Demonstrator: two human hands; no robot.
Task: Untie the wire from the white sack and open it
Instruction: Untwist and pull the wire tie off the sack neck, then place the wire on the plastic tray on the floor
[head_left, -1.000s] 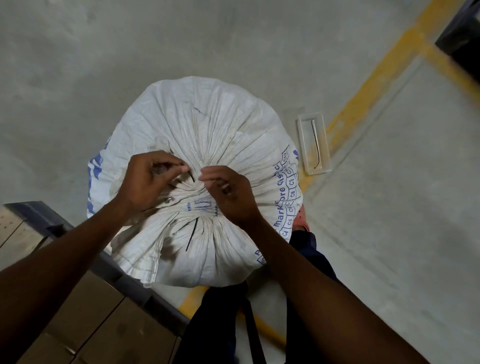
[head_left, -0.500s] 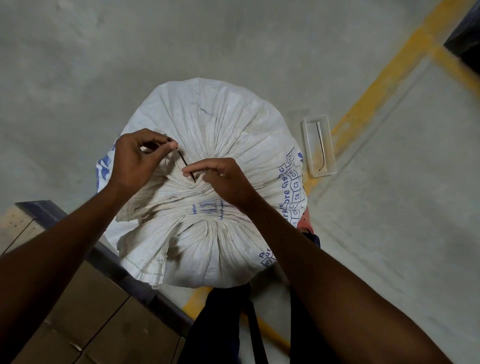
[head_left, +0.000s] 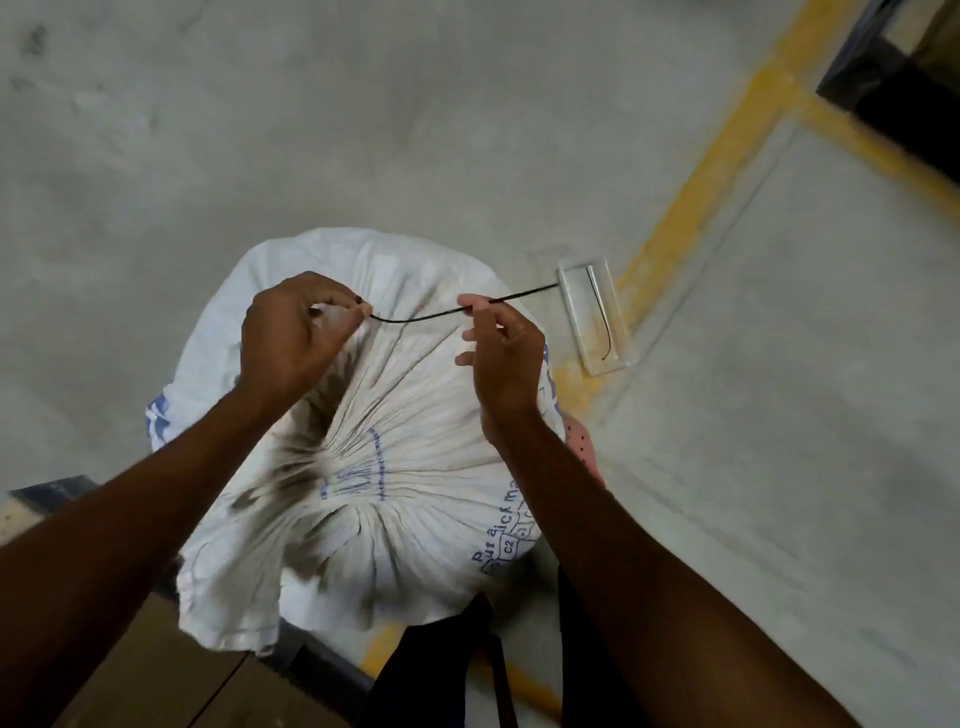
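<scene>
A full white sack (head_left: 415, 441) with blue print stands on the concrete floor below me, its top gathered into pleats. A thin black wire (head_left: 426, 316) stretches free in the air above the sack. My left hand (head_left: 296, 332) pinches the wire's left end between thumb and fingers. My right hand (head_left: 498, 353) pinches it further right, and the wire's tip sticks out past that hand toward the tray. The sack's mouth stays bunched together, with no wire visibly around it.
A small clear tray (head_left: 571, 291) holding another black wire (head_left: 600, 317) lies on the floor right of the sack. Yellow floor lines (head_left: 701, 192) run diagonally. Cardboard boxes (head_left: 171, 680) on a dark frame sit at lower left. A dark structure (head_left: 893, 88) stands at upper right.
The wire has come off the sack's neck. Both hands have lifted away from the gathered top and moved apart, stretching the wire between them. The view has tilted upward.
</scene>
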